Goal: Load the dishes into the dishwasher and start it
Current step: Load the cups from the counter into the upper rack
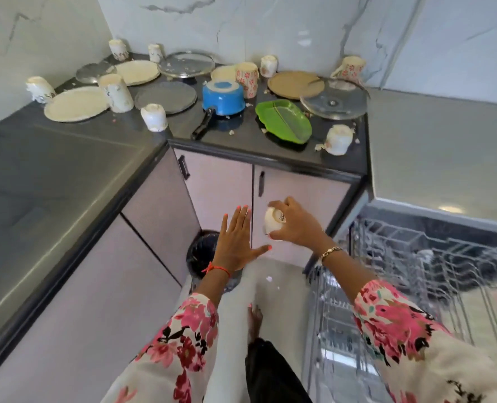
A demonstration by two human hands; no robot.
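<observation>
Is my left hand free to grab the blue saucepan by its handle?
Probably yes: the left hand is open and empty, and the blue saucepan points its handle at the counter edge, uncovered.

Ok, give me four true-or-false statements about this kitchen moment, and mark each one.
1. The right hand grips a small white cup. True.
2. The left hand holds a plate. False: it is open, fingers straight, and holds nothing.
3. The green tray lies on the dark countertop. True.
4. The dishwasher racks are packed with plates. False: they are pulled out and no dishes show in them.
</observation>
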